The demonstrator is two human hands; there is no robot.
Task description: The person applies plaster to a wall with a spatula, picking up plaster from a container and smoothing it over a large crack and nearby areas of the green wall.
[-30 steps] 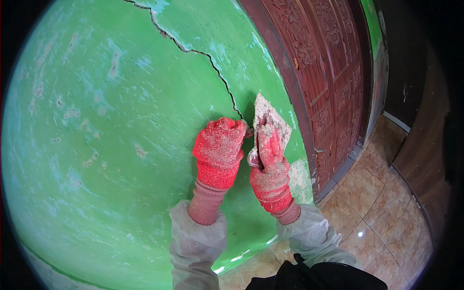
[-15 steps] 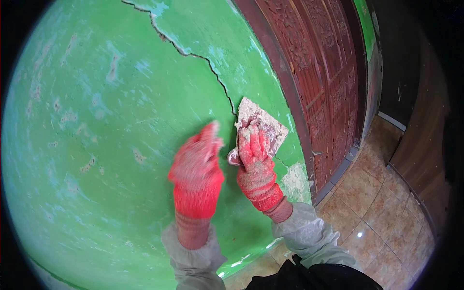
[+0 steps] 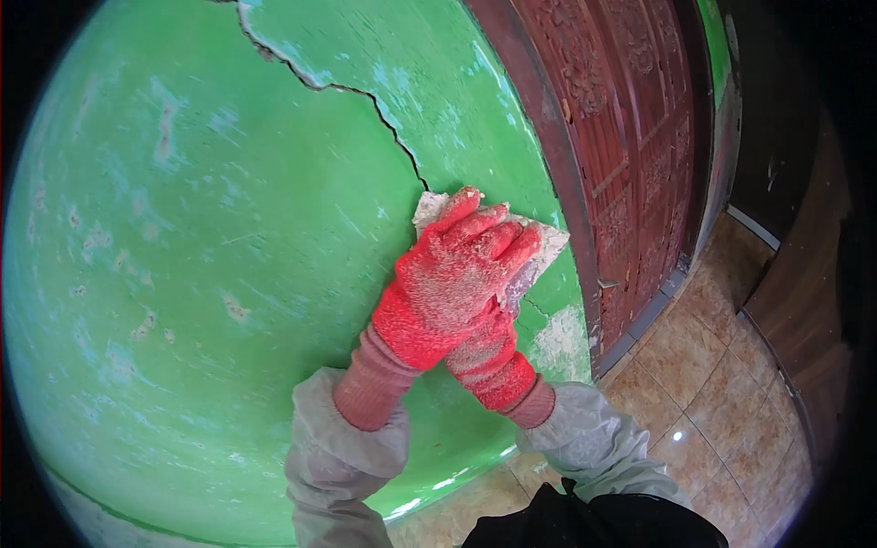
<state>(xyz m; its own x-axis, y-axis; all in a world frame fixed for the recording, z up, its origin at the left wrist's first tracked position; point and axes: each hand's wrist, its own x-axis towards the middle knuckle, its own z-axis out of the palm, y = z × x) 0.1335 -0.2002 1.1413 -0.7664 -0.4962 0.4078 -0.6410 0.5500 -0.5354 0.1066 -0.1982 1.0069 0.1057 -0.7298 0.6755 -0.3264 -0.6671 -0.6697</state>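
A dark, jagged crack (image 3: 396, 137) runs down the green wall (image 3: 265, 210) and ends at a flat spreader plate (image 3: 545, 254) smeared with whitish putty. My right hand (image 3: 491, 363), in a red glove dusted with putty, holds this plate near the wall; its fingers are hidden. Across it lies my left hand (image 3: 438, 288), gloved in the same red, with fingers stretched out over the right hand and the upper part of the plate. Whether the left fingertips touch the plate or only hover over it, I cannot tell.
A carved red-brown wooden door (image 3: 630, 137) and its frame stand right of the wall. Pale bare plaster (image 3: 562, 345) shows near the frame's foot. Brown floor tiles (image 3: 681, 365) spread at the lower right, beside a dark wooden panel (image 3: 804, 265).
My left hand has moved up and right from beside the plate and now lies over my right hand. The view has shifted slightly; my right hand stays on the plate below the crack.
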